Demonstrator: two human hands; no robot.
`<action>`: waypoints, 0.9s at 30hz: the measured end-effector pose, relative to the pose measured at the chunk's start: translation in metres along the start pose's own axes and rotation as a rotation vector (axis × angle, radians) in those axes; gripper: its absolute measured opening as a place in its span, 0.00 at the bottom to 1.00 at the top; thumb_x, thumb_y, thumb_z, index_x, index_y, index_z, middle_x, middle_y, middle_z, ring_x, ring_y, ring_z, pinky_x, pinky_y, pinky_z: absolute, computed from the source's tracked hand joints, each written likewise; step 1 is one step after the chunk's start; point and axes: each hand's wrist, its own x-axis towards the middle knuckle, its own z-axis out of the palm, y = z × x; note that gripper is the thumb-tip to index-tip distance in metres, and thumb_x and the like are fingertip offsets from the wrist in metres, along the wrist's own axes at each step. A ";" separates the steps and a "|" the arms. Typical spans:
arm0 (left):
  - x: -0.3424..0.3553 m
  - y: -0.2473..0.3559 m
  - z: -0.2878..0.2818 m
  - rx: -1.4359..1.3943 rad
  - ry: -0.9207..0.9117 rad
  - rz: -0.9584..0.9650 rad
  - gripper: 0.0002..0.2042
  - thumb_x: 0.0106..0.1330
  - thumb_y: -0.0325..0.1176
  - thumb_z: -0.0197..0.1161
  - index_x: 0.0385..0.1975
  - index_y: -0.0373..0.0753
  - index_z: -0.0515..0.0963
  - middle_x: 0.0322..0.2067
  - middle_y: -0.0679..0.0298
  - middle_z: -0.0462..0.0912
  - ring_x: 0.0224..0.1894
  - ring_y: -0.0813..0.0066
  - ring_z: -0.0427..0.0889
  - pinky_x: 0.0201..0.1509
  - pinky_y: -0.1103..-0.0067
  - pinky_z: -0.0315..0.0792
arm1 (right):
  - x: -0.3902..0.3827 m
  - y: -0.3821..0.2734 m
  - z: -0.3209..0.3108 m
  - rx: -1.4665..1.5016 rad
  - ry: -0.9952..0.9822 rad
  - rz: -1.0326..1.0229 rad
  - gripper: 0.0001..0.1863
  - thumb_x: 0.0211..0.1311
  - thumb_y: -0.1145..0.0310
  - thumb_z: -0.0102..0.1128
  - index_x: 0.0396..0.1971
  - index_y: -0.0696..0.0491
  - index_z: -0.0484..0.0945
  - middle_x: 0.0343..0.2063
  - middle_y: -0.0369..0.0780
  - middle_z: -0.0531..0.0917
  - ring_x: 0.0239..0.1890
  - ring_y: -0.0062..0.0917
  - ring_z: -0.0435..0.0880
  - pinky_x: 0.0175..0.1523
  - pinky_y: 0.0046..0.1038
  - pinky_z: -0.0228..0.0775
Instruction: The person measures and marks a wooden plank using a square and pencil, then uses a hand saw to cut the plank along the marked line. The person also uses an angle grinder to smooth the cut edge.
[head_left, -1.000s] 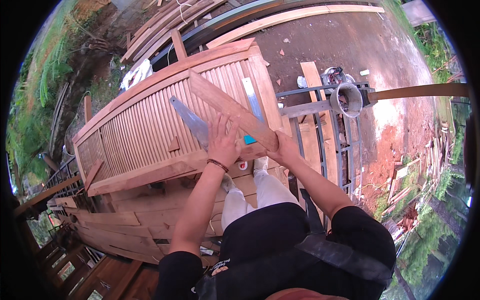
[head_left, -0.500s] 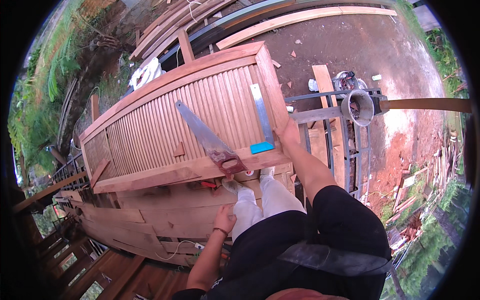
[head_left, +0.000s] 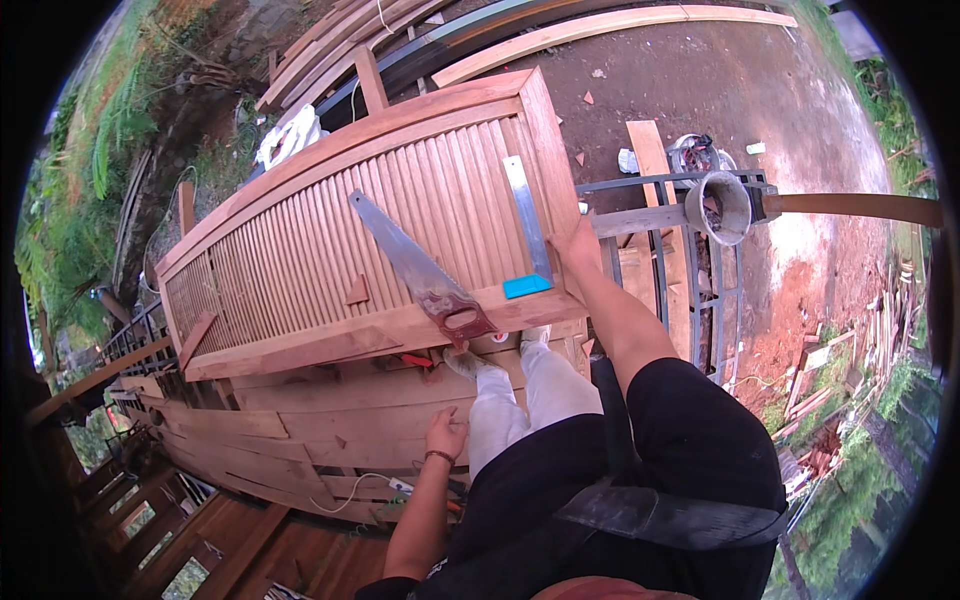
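A wooden louvered door [head_left: 300, 345] lies across supports in front of me, its slats framed by wide boards. At its right end my right hand [head_left: 578, 248] grips the outer edge of the frame, fingers partly hidden. My left hand [head_left: 445, 436] hangs beside my thigh, loosely curled with nothing in it. On the slats rests a handsaw [head_left: 405, 255], its brown handle over the near frame board. To its right lies a try square [head_left: 527, 287] with a blue stock and metal blade. Small wood offcuts [head_left: 358, 290] sit on the slats.
A grey bucket [head_left: 722, 208] stands on a metal frame at right. Planks [head_left: 620, 35] are stacked on the ground beyond the door. Beneath me are wooden boards [head_left: 240, 425], a red-handled tool [head_left: 417, 360] and a white power cord [head_left: 350, 492].
The door's right end appears slightly higher in view, with the saw and square still resting on it. My right hand has moved a little farther along the end edge.
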 end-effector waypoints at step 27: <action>0.008 -0.014 0.003 -0.237 -0.094 -0.169 0.21 0.63 0.29 0.61 0.56 0.30 0.74 0.43 0.56 0.82 0.44 0.71 0.82 0.51 0.76 0.77 | 0.003 0.026 0.006 -0.044 -0.114 0.018 0.55 0.45 0.41 0.74 0.61 0.65 0.56 0.55 0.57 0.75 0.59 0.46 0.75 0.64 0.37 0.66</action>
